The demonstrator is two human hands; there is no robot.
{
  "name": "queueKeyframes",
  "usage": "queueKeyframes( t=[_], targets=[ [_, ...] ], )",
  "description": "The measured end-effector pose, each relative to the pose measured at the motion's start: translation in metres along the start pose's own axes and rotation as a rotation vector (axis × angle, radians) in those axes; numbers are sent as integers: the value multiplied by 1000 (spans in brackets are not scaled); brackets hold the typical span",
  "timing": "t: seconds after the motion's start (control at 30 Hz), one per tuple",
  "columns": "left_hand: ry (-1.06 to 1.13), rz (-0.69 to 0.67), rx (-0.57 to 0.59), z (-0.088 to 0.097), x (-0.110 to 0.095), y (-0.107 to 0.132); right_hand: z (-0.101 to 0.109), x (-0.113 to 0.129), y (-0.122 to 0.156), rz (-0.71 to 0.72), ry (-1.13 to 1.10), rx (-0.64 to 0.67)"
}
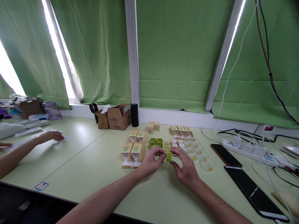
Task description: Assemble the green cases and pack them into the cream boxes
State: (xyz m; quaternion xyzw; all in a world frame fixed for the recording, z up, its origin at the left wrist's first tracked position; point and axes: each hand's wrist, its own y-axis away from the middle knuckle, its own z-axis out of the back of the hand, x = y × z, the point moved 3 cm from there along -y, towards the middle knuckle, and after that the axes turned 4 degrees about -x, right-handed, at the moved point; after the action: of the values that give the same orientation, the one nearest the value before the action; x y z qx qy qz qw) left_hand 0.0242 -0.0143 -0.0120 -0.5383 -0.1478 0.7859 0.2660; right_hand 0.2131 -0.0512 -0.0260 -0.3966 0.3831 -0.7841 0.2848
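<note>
Over the desk [93, 161], the left hand [151, 160] and right hand [185, 168] are each closed by the fingertips on opposite sides of a small green case [168, 156], steadying it just before the open cartons [130, 151] and spare green cases [156, 142]

On the pale laminate table [93, 155], tan cardboard cartons [130, 151] lie left of small green plastic trays [156, 142], clear plastic shells [198, 154] lie to the right and brown cardboard boxes [119, 116] behind. In front, a green plastic case [168, 156] sits between the left hand [150, 161] and right hand [187, 169].
</note>
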Motion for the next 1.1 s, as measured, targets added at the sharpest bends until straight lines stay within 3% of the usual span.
queueKeyframes(
  t=[1.1],
  targets=[
    [24, 6, -17, 3, 1, -1, 2, 0, -1, -12, -13, -16]
  ],
)
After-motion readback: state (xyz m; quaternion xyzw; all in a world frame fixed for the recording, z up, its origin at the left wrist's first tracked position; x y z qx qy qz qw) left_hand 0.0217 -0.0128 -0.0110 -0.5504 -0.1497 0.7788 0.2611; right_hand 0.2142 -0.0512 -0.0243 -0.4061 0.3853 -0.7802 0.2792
